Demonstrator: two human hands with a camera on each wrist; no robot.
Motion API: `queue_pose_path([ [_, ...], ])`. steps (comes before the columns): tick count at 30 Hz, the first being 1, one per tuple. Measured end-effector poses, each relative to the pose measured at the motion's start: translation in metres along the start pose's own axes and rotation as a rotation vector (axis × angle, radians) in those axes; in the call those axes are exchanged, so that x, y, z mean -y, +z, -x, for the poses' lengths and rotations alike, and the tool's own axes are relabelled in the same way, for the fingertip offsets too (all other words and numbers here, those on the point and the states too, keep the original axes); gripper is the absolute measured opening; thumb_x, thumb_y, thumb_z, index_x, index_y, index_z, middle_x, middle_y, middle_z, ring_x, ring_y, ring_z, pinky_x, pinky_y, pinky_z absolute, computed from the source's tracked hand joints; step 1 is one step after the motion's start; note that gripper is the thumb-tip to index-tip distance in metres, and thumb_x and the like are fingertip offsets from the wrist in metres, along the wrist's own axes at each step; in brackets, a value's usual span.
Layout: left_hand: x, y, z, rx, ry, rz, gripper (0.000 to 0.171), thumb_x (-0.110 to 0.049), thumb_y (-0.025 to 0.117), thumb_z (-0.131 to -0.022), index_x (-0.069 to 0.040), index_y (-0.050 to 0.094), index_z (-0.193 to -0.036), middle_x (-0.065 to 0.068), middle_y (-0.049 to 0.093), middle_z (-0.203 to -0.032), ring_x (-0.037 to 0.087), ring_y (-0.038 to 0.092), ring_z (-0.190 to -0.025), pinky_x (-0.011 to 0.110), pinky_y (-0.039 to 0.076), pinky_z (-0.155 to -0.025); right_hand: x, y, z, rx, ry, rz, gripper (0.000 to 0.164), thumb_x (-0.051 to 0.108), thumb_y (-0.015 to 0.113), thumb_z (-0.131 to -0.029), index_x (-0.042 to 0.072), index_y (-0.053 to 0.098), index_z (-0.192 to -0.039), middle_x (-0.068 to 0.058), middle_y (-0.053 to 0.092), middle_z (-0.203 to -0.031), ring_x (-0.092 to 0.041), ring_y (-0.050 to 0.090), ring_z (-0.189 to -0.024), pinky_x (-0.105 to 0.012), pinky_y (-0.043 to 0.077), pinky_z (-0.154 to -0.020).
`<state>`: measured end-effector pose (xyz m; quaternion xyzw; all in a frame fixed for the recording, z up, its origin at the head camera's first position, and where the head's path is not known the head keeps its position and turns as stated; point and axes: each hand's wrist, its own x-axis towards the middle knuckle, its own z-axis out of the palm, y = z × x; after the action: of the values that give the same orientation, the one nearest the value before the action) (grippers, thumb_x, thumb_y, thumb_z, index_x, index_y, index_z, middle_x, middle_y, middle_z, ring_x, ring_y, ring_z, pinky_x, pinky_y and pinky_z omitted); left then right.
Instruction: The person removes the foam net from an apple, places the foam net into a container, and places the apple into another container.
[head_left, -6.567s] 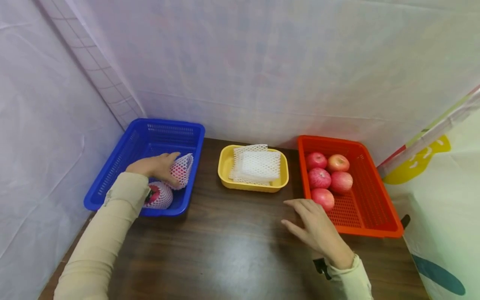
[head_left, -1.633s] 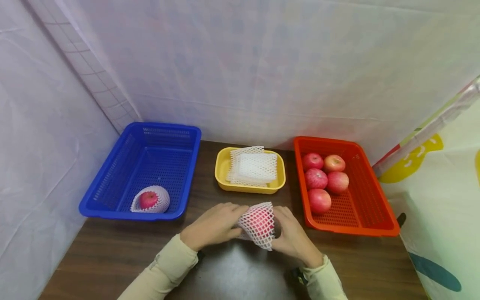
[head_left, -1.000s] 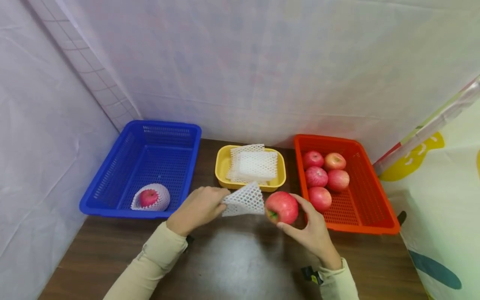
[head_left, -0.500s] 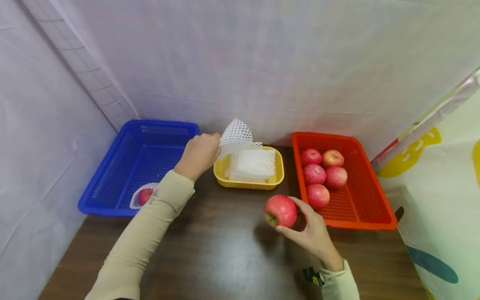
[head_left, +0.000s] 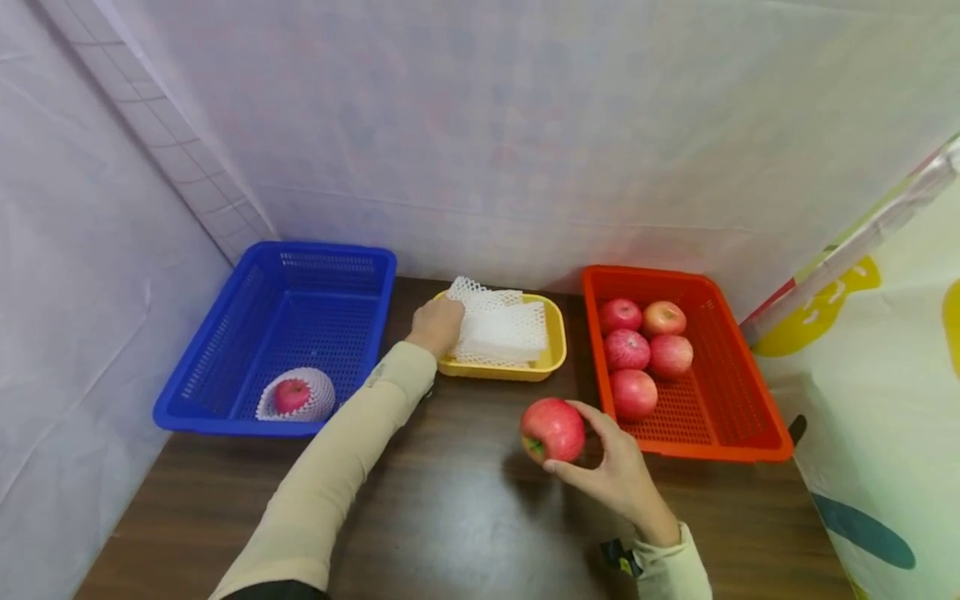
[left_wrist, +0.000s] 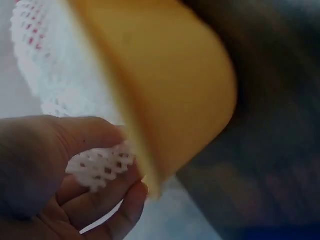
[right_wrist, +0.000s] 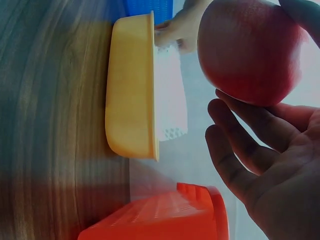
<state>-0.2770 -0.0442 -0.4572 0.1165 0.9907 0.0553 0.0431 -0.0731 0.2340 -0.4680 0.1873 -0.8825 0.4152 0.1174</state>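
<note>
My left hand (head_left: 438,325) is at the left end of the yellow tub (head_left: 557,337), pinching a white foam fruit net (head_left: 467,289) between thumb and fingers. In the left wrist view, the fingertips are right at the tub's rim, with part of the net (left_wrist: 107,165) showing between them. More white foam nets (head_left: 510,329) lie flat in the tub. Over the table, my right hand (head_left: 618,475) grips a bare red apple (head_left: 552,429), its stem end turned down and toward me. The right wrist view shows the apple (right_wrist: 250,55) against the fingers.
A blue basket (head_left: 168,408) stands at the left with one netted apple (head_left: 297,394) near its front. At the right, a red basket (head_left: 750,454) holds several bare apples (head_left: 633,394) along its left side. White sheeting hangs behind the brown table (head_left: 450,517).
Earlier my left hand reached a netted apple in the blue basket. Both hands then held it, and the net came off. My left hand has carried the net down to the yellow tub.
</note>
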Motion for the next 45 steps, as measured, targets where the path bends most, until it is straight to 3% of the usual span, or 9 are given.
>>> queue_pose_path([
  [4, -0.004, 0.012, -0.003, 0.100, 0.044, -0.030, 0.012, -0.003, 0.060, -0.093, -0.006, 0.071, -0.097, 0.013, 0.070, -0.105, 0.030, 0.067, -0.090, 0.048, 0.057, -0.070, 0.000, 0.001, 0.000, -0.008, -0.012, 0.024, 0.077, 0.029, 0.095, -0.065, 0.014, 0.061, -0.133, -0.001, 0.067, -0.121, -0.017, 0.062, -0.103, -0.032, 0.051, -0.083],
  [8, -0.004, 0.012, 0.002, 0.119, 0.049, -0.014, 0.009, -0.004, 0.063, -0.088, -0.005, 0.070, -0.093, 0.014, 0.070, -0.105, 0.030, 0.066, -0.090, 0.047, 0.057, -0.072, 0.001, 0.001, 0.000, 0.000, -0.024, 0.023, 0.078, 0.030, 0.095, -0.065, 0.013, 0.060, -0.134, -0.001, 0.067, -0.122, -0.016, 0.062, -0.104, -0.031, 0.050, -0.084],
  [14, -0.001, -0.016, 0.022, 0.044, 0.031, 0.071, 0.006, -0.009, 0.067, -0.088, -0.004, 0.069, -0.089, 0.015, 0.069, -0.101, 0.037, 0.065, -0.090, 0.048, 0.056, -0.073, 0.001, -0.003, -0.001, 0.006, -0.012, 0.011, 0.079, 0.029, 0.095, -0.065, 0.013, 0.060, -0.134, -0.001, 0.066, -0.122, -0.015, 0.063, -0.102, -0.026, 0.050, -0.083],
  [17, 0.002, -0.035, 0.038, -0.003, 0.036, 0.074, 0.016, -0.018, 0.074, -0.085, -0.003, 0.069, -0.086, 0.015, 0.070, -0.095, 0.039, 0.065, -0.086, 0.049, 0.055, -0.071, 0.001, -0.004, -0.002, 0.006, -0.011, 0.005, 0.078, 0.029, 0.095, -0.066, 0.014, 0.060, -0.134, -0.001, 0.067, -0.121, -0.015, 0.063, -0.100, -0.026, 0.050, -0.082],
  [27, 0.012, -0.061, 0.111, -0.186, 0.074, 0.123, 0.039, -0.031, 0.079, -0.083, 0.003, 0.065, -0.097, 0.019, 0.067, -0.090, 0.038, 0.065, -0.083, 0.051, 0.053, -0.073, 0.002, -0.002, -0.005, 0.016, -0.021, 0.011, 0.077, 0.030, 0.094, -0.067, 0.014, 0.060, -0.134, -0.001, 0.067, -0.120, -0.015, 0.063, -0.100, -0.028, 0.050, -0.081],
  [34, 0.013, -0.040, 0.169, -0.292, 0.101, 0.186, 0.042, -0.029, 0.082, -0.082, 0.001, 0.066, -0.106, 0.017, 0.068, -0.094, 0.038, 0.065, -0.084, 0.051, 0.053, -0.073, 0.004, 0.000, -0.006, 0.018, -0.023, 0.013, 0.078, 0.031, 0.094, -0.067, 0.014, 0.059, -0.135, -0.002, 0.067, -0.120, -0.016, 0.062, -0.101, -0.030, 0.051, -0.082],
  [38, 0.014, -0.019, 0.198, -0.268, 0.092, 0.231, 0.045, -0.028, 0.083, -0.081, 0.000, 0.067, -0.113, 0.017, 0.070, -0.102, 0.037, 0.066, -0.090, 0.050, 0.054, -0.078, 0.005, 0.000, -0.004, 0.019, -0.010, 0.022, 0.078, 0.031, 0.095, -0.066, 0.014, 0.060, -0.134, -0.001, 0.067, -0.120, -0.016, 0.062, -0.102, -0.038, 0.052, -0.081],
  [42, 0.017, -0.009, 0.214, -0.267, 0.067, 0.263, 0.044, -0.026, 0.083, -0.080, -0.002, 0.068, -0.113, 0.016, 0.070, -0.103, 0.037, 0.066, -0.091, 0.050, 0.053, -0.079, 0.005, 0.000, -0.003, 0.015, -0.002, 0.033, 0.078, 0.031, 0.095, -0.065, 0.014, 0.060, -0.134, -0.001, 0.066, -0.120, -0.016, 0.061, -0.104, -0.045, 0.052, -0.082],
  [45, 0.021, -0.009, 0.218, -0.296, 0.051, 0.279, 0.042, -0.025, 0.084, -0.080, -0.004, 0.068, -0.112, 0.014, 0.070, -0.103, 0.036, 0.066, -0.090, 0.050, 0.053, -0.078, 0.005, -0.002, -0.004, 0.009, -0.013, 0.038, 0.079, 0.031, 0.095, -0.066, 0.014, 0.060, -0.134, -0.001, 0.067, -0.120, -0.017, 0.062, -0.104, -0.040, 0.052, -0.083],
])
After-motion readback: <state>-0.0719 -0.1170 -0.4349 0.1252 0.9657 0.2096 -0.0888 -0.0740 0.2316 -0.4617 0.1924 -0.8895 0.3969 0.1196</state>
